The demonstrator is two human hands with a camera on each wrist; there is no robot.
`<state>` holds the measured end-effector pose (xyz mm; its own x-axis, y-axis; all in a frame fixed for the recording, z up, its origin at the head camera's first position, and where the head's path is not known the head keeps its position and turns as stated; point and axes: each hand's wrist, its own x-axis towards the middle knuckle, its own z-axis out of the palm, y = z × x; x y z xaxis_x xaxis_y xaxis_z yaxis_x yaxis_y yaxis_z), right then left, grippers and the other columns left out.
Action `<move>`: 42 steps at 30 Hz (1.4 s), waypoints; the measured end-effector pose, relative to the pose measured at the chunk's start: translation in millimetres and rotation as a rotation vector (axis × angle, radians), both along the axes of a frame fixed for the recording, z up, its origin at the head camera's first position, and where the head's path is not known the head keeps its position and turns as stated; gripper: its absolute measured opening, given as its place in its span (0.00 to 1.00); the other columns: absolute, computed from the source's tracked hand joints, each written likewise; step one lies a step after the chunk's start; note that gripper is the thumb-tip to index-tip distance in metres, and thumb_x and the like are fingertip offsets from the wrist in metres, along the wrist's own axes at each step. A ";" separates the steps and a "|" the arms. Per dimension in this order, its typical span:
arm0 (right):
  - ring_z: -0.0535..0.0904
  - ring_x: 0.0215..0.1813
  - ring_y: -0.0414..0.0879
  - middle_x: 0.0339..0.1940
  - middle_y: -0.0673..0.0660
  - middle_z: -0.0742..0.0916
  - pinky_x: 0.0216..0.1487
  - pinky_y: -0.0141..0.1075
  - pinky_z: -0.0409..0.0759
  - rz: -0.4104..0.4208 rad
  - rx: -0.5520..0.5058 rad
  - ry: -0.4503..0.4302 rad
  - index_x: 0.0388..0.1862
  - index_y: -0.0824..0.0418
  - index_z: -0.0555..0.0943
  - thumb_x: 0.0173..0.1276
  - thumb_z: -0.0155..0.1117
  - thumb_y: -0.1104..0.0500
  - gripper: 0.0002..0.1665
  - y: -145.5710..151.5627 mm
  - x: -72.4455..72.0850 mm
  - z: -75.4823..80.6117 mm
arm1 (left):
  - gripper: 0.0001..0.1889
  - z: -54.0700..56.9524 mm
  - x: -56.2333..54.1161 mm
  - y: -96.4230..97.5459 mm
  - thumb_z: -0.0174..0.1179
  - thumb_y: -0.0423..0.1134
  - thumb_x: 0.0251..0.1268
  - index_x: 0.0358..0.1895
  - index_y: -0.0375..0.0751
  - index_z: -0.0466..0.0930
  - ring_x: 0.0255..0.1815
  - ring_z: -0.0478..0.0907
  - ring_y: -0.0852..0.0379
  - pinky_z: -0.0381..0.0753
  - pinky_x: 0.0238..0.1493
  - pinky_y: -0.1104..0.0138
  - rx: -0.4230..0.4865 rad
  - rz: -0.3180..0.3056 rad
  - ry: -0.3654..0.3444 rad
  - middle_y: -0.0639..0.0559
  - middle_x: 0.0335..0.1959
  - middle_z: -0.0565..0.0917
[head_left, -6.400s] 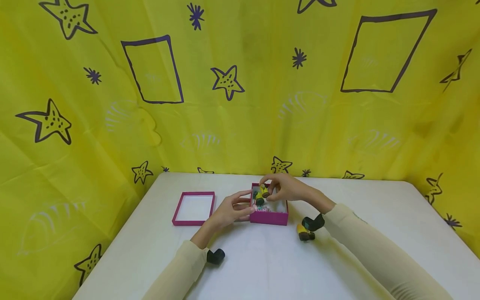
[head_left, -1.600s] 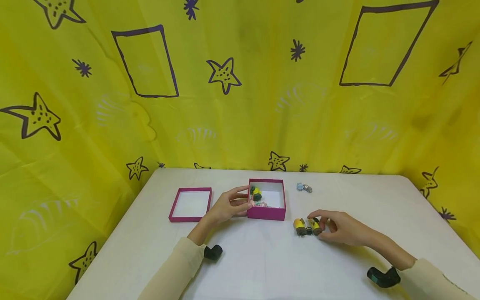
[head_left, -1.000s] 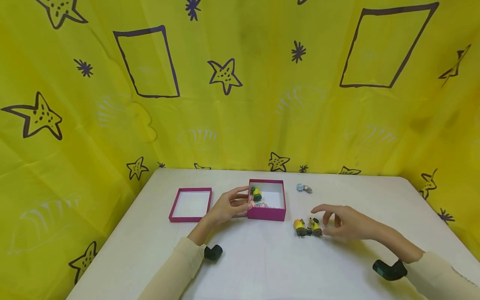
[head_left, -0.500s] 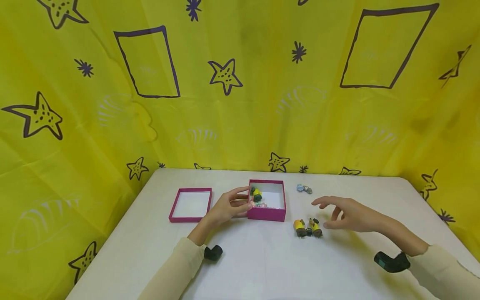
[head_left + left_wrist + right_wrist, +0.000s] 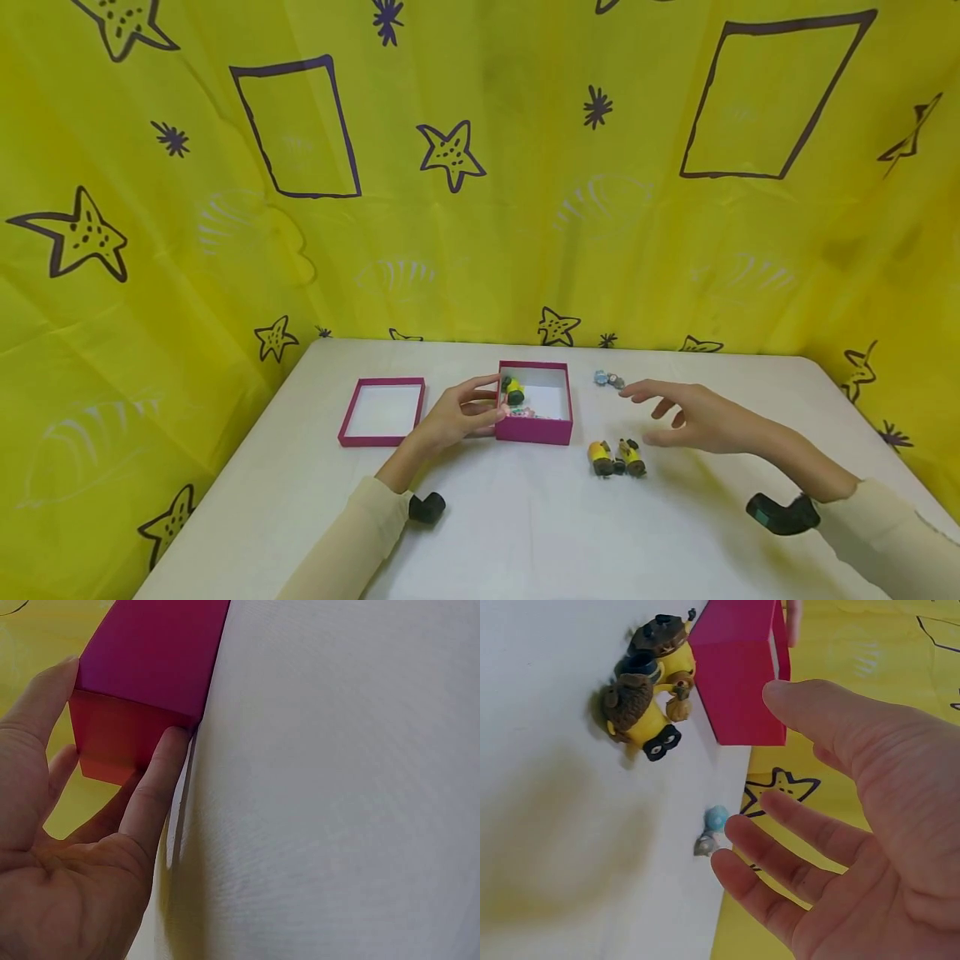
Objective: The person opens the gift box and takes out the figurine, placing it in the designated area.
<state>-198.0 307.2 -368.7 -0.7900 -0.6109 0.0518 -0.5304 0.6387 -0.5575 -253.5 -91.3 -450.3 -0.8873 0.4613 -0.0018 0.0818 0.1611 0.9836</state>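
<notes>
My left hand [image 5: 453, 412] rests its fingertips against the left side of an open magenta box [image 5: 534, 429]; in the left wrist view its fingers lie nearly straight along the wall. Inside the box are a yellow-and-dark toy figure [image 5: 513, 389] and small pink and white pieces [image 5: 519, 411]. My right hand [image 5: 697, 417] hovers over the table with parted fingers and holds nothing. Close by stand two yellow toy figures with brown garb, one with dark goggles [image 5: 646, 720], the other beside the box in that view [image 5: 664, 645]. Beyond its fingertips lie a small blue and a grey figure [image 5: 706, 844].
The box's shallow magenta lid [image 5: 382, 412], white inside, lies left of my left hand. A white table [image 5: 525, 533] spreads under everything. Behind it hangs a yellow curtain [image 5: 510, 258] printed with dark stars and frames.
My right hand was pinching a yellow figure over the box, then set it beside the other on the table and let go. It has since moved back toward the small figures. The left hand stays put.
</notes>
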 end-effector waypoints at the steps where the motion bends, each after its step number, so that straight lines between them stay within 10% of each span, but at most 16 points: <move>1: 0.84 0.52 0.56 0.64 0.62 0.82 0.46 0.41 0.87 0.001 0.004 0.004 0.70 0.53 0.74 0.68 0.74 0.50 0.34 -0.6 -0.9 1.7 | 0.35 -0.3 -0.4 -0.1 0.70 0.43 0.69 0.77 0.53 0.68 0.65 0.78 0.42 0.84 0.59 0.57 -0.006 0.002 0.002 0.40 0.67 0.77; 42: 0.83 0.55 0.61 0.58 0.65 0.85 0.52 0.45 0.86 0.061 -0.006 -0.043 0.71 0.58 0.74 0.69 0.74 0.56 0.34 -83.2 -50.8 32.4 | 0.34 -0.9 0.1 1.4 0.69 0.45 0.70 0.77 0.56 0.69 0.66 0.78 0.42 0.83 0.61 0.56 -0.027 0.024 -0.001 0.42 0.67 0.77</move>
<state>-248.8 223.9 -336.2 -0.7531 -0.6575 0.0224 -0.5434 0.6025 -0.5846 -253.4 -89.9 -451.1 -0.8980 0.4398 -0.0151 0.0764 0.1896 0.9789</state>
